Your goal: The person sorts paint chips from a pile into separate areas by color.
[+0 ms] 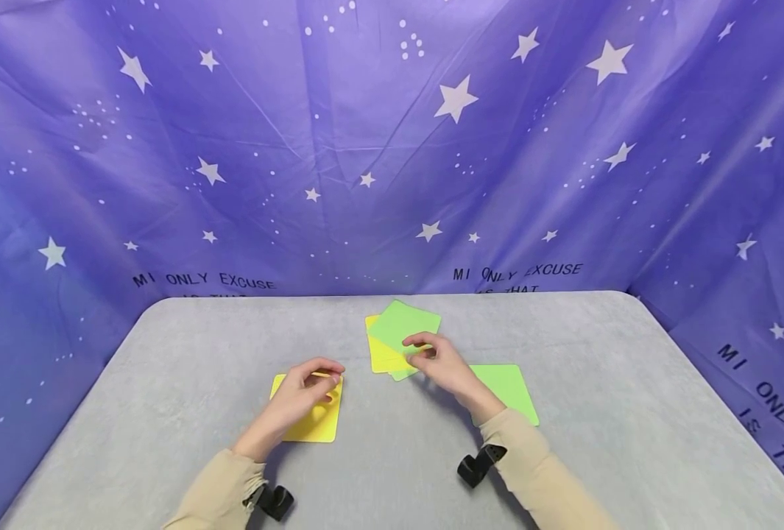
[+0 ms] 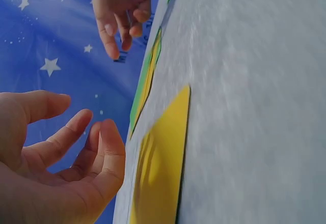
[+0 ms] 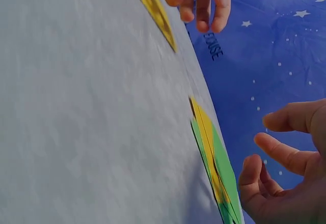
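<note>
My left hand hovers over a yellow square card on the left, its fingers loosely bent. In the left wrist view a gap shows between that hand and the yellow card. My right hand is above the right edge of a small overlapping pile at the back middle. On top of this pile is a green card, turned at an angle over a yellow card. Nothing shows between the right hand's fingers. Another green card lies under the right forearm, partly hidden.
The cards lie on a grey table with rounded far corners. A purple curtain with white stars and lettering hangs behind it and at both sides. Black wrist cameras are strapped on both beige-sleeved forearms.
</note>
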The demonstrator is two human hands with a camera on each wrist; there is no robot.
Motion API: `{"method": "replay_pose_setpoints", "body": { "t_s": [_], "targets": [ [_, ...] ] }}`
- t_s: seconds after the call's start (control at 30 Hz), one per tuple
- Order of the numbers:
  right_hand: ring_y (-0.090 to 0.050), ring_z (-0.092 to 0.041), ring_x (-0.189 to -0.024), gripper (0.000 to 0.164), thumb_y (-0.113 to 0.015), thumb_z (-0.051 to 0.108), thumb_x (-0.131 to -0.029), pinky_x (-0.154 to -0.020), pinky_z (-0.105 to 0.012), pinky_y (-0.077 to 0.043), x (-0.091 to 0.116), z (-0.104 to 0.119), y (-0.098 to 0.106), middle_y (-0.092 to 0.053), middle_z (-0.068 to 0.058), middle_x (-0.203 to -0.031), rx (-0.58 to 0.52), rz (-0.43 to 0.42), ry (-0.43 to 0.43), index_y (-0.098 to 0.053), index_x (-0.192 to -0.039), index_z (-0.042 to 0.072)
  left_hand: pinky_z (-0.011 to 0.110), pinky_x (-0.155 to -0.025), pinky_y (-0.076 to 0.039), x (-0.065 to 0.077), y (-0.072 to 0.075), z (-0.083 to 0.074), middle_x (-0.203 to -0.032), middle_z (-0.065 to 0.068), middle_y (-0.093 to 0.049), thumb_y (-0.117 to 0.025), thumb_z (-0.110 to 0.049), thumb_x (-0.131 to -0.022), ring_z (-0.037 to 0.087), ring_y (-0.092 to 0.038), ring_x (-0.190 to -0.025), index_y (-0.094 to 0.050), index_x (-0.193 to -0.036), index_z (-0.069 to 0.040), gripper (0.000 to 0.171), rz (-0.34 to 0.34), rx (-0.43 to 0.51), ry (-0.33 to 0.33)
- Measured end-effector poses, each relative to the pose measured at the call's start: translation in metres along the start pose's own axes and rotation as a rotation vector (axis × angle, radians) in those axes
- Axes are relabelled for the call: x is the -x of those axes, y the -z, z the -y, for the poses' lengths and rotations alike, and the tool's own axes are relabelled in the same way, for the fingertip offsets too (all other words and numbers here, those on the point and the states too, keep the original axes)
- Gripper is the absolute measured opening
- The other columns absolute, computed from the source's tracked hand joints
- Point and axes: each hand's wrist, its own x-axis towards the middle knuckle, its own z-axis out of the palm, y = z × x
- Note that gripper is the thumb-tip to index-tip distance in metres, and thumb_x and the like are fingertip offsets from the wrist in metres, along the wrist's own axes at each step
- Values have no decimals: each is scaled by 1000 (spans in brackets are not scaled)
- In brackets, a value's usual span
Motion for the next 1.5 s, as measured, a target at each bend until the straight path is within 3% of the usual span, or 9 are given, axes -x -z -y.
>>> {"method": "replay_pose_setpoints", "body": {
  "t_s": [0.2, 0.4, 0.6, 0.93, 1.2, 1.5],
  "targets": [
    [-56, -29, -91, 30, -62, 0, -86, -69, -32, -46, -8, -3, 19, -53, -24, -116, 95, -51, 61, -61, -116, -7, 34, -73, -55, -11, -16, -3, -106, 23, -61, -58, -3, -92, 31, -61, -88, -61, -112, 10, 24, 19, 28, -5],
    [-54, -36, -100, 31, -61, 0, -86, -86, -45, -45, -20, -9, 32, -55, -26, -116, 201, -86, 121, -61, -116, -7, 34, -73, -55, -20, -30, -4, -108, 24, -60, -57, -3, -92, 33, -61, -90, -60, -113, 9, 24, 20, 41, -5],
    [-52, -42, -110, 35, -60, -1, -86, -94, -51, -43, -32, -17, 39, -52, -26, -124, 216, -70, 135, -58, -121, -8, 39, -76, -56, -29, -45, -6, -113, 26, -58, -56, 0, -91, 38, -61, -94, -56, -118, 11, 29, 9, 70, -13],
    [-46, -40, -122, 48, -59, -1, -89, -103, -49, -38, -55, -21, 42, -49, -24, -136, 202, -3, 143, -48, -135, -7, 42, -96, -47, -45, -64, -8, -131, 33, -43, -55, -1, -89, 42, -52, -115, -40, -134, 10, 49, 37, 326, 86],
    [-45, -41, -124, 55, -59, 1, -89, -103, -49, -38, -58, -22, 39, -44, -26, -140, 247, 46, 125, -42, -141, -5, 45, -106, -35, -49, -71, -9, -144, 32, -26, -57, -9, -89, 40, -43, -125, -31, -141, 5, 60, 98, 405, 120],
    [-39, -39, -131, 58, -58, 2, -91, -106, -48, -34, -63, -25, 41, -40, -25, -144, 253, 27, 84, -38, -146, -1, 45, -106, -34, -56, -76, -8, -144, 30, -22, -55, -5, -89, 36, -46, -117, -30, -139, 5, 57, 67, 494, 123]
  ]
}}
